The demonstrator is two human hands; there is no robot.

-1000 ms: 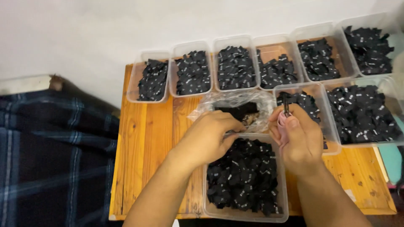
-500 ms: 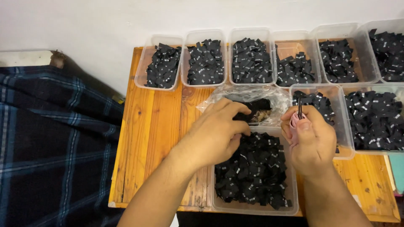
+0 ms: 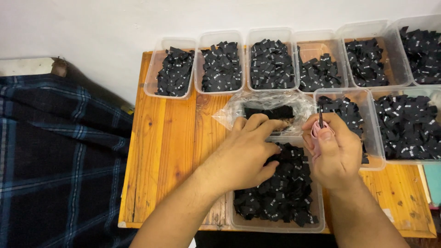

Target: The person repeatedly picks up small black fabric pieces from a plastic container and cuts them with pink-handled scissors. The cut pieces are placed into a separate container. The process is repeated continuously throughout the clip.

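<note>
Pink snips upright, tip away

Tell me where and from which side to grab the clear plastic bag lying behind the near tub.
Take the clear plastic bag by its crumpled left corner, coming from the left over bare table. That corner lies flat and free; the left hand and tubs crowd the other sides.
</note>
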